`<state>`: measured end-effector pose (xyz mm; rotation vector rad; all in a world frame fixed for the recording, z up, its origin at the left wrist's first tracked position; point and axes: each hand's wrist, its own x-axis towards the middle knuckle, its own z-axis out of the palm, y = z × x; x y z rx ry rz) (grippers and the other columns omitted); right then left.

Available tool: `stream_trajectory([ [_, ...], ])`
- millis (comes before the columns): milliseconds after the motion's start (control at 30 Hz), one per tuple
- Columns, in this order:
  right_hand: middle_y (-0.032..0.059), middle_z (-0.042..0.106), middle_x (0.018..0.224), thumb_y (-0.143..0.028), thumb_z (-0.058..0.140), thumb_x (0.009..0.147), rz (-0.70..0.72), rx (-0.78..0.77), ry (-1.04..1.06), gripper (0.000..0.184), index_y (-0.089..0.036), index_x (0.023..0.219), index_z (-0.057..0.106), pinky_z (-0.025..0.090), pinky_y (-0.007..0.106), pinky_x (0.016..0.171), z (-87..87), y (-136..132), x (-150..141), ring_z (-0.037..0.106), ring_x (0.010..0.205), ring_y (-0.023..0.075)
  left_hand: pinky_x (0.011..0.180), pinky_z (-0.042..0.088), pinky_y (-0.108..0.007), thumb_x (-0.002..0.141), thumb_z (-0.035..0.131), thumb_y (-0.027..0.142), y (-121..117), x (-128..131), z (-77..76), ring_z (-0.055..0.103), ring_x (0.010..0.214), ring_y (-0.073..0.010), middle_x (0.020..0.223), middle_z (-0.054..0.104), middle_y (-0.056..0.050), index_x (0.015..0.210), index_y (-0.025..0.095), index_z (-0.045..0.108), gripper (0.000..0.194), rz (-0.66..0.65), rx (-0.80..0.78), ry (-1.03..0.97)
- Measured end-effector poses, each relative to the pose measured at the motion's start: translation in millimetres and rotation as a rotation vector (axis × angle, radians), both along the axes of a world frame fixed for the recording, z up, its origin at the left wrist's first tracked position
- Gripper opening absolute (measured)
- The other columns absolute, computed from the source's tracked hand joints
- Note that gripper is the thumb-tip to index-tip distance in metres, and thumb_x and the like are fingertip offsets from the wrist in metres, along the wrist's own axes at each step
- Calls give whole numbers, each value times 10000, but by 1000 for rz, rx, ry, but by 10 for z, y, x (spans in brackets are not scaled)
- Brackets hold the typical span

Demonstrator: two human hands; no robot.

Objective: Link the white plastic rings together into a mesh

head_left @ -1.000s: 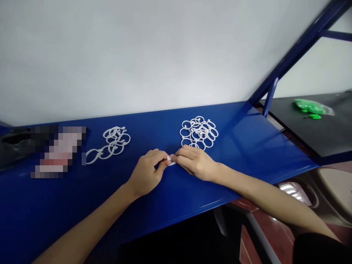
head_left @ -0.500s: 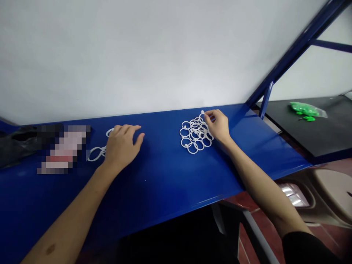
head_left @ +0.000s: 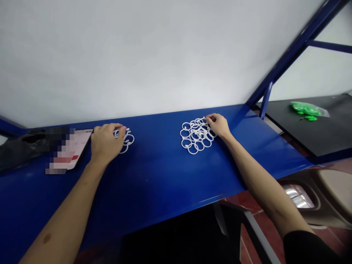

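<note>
Two heaps of white plastic rings lie on a blue metal shelf (head_left: 165,172). My left hand (head_left: 106,143) rests palm down on the left heap of rings (head_left: 127,139), its fingers curled over them and hiding most of the heap. My right hand (head_left: 218,125) reaches to the far right edge of the right heap of rings (head_left: 195,135), with its fingertips pinched on a ring at that edge.
A phone with a blurred screen (head_left: 67,148) lies left of my left hand, beside a dark bag (head_left: 16,148). A blue frame post (head_left: 265,99) rises at the shelf's right end. Beyond it a black table (head_left: 316,135) carries a bag of green parts (head_left: 306,108).
My hands were pinched together at the shelf's middle a second ago; they have parted. The left hand slid left onto the left heap, the right settled on the right heap's far edge.
</note>
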<state>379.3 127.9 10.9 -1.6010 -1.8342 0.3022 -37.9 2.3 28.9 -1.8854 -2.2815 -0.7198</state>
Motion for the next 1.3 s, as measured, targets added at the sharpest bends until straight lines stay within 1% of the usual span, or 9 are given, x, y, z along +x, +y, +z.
stream_trajectory([
  [200, 127, 740, 1006, -292, 582, 880, -23, 53, 44, 218, -153, 958, 731, 510, 400, 888, 16, -4, 30, 655, 854, 224, 963, 425, -481, 991, 410, 434, 26, -46, -17, 577, 1095, -307, 1176, 706, -160, 1121, 128, 699, 441, 0, -46, -32],
  [400, 128, 694, 1022, -313, 587, 885, -13, 196, 34, 224, -171, 1001, 717, 514, 444, 887, 87, -91, 3, 633, 902, 240, 963, 415, -518, 894, 509, 362, -10, -21, -63, 550, 1122, -361, 1165, 680, -159, 1076, 173, 727, 341, -120, -74, 67],
  [600, 131, 667, 1063, -329, 583, 913, 90, 253, -1, 234, -188, 1052, 709, 508, 477, 897, 163, -290, -150, 598, 1017, 281, 970, 400, -595, 797, 605, 324, -104, -47, 103, 486, 1152, -422, 1197, 633, -155, 1131, 234, 733, 369, -169, -197, 111],
  [733, 109, 662, 1075, -338, 586, 930, 149, 268, -4, 200, -227, 1046, 705, 511, 488, 890, 188, -423, -242, 588, 1037, 288, 975, 371, -609, 781, 606, 258, -146, -116, 156, 469, 1145, -393, 1174, 652, -109, 1064, 282, 754, 320, -213, -272, 123],
  [833, 102, 659, 1062, -347, 591, 939, 194, 286, -21, 192, -232, 1042, 705, 506, 495, 900, 195, -491, -294, 589, 1037, 290, 972, 348, -578, 823, 623, 341, -143, -150, 131, 466, 1092, -358, 1126, 679, -89, 937, 294, 777, 197, -253, -223, 143],
  [933, 93, 664, 1045, -331, 602, 941, 231, 315, -29, 171, -234, 1040, 702, 500, 507, 905, 215, -555, -344, 597, 1018, 290, 980, 335, -556, 848, 618, 389, -136, -130, 152, 470, 1081, -342, 1086, 709, -82, 884, 261, 754, 190, -261, -154, 147],
  [1033, 91, 672, 1042, -311, 591, 962, 283, 360, -27, 152, -239, 1048, 693, 490, 514, 923, 265, -663, -415, 598, 1022, 288, 979, 377, -513, 876, 583, 368, -157, -6, 231, 525, 1079, -315, 1010, 722, -79, 921, 222, 688, 185, -221, -57, 84],
  [1133, 87, 689, 1052, -308, 558, 998, 441, 384, 0, 156, -231, 1074, 672, 486, 495, 950, 323, -843, -538, 619, 1028, 265, 857, 476, -392, 891, 574, 331, -222, 259, 274, 626, 918, -229, 959, 710, -68, 995, 201, 628, 175, -205, 53, -101],
  [1300, 96, 708, 1067, -401, 590, 996, 769, 228, 37, 300, -185, 1203, 609, 545, 409, 884, 317, -1184, -802, 655, 1002, 230, 730, 528, -303, 889, 653, 371, -396, 819, 171, 673, 745, -159, 816, 704, 1, 984, 234, 629, 168, -374, 98, -366],
])
